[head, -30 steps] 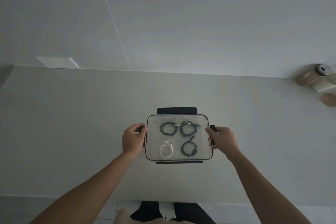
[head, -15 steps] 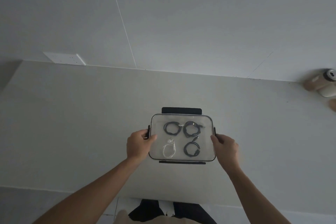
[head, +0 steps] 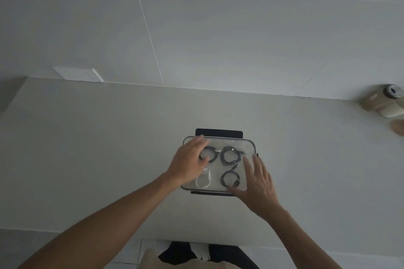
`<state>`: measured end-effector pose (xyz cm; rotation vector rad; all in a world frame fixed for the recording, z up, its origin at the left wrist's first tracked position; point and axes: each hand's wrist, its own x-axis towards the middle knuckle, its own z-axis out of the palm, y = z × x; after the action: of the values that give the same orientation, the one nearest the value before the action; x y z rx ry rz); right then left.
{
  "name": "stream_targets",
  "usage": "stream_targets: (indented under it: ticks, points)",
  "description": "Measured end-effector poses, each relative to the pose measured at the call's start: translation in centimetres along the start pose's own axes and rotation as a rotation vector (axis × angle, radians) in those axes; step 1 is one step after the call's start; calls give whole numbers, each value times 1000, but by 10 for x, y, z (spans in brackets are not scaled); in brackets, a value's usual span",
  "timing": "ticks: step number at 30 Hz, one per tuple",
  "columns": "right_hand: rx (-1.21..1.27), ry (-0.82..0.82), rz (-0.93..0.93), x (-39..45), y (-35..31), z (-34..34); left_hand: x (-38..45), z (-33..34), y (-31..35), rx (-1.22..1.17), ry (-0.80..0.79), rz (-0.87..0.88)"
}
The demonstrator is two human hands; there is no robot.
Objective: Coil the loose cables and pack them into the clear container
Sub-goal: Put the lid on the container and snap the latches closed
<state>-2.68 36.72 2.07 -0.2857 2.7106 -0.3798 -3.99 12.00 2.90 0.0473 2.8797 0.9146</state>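
Observation:
The clear container (head: pixel 251 144) lies on the table with its transparent lid on and black latches at its edges. Through the lid I see three coiled black cables, one at the back middle (head: pixel 230 155), one at the front (head: pixel 230 178) and one partly under my left hand (head: pixel 210 153), plus a coiled white cable (head: pixel 203 180). My left hand (head: pixel 188 162) rests flat on the lid's left half with fingers spread. My right hand (head: pixel 259 183) lies flat on the lid's right front part, fingers apart. Neither hand holds anything.
The pale table (head: pixel 109 148) runs back to a tiled wall with a white socket plate (head: pixel 78 74). Beige and white containers (head: pixel 384 100) stand at the table's far right edge. My dark trousers (head: pixel 207 255) show below the table's front edge.
Both hands have left the container's side latches and moved up onto the lid, flattening with fingers spread. The container has stayed in place.

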Motion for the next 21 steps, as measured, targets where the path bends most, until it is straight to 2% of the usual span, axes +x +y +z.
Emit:
stream_targets:
  ticks: [1,3,6,12,16,21]
  points:
    - [3,-23,-24,-3,-1,4,8,2,6,72,-76,56]
    - [-47,-58,-53,-6,0,6,23,7,13,207,-206,58]
    - [-151,-78,-132,-8,5,8,40,15,13,310,-283,15]
    - [-181,36,-206,-14,9,22,50,19,7,424,-238,25]
    - [102,40,-84,-15,2,20,49,20,7,432,-239,19]
    - [191,113,-97,-11,8,31,53,18,10,421,-259,-3]
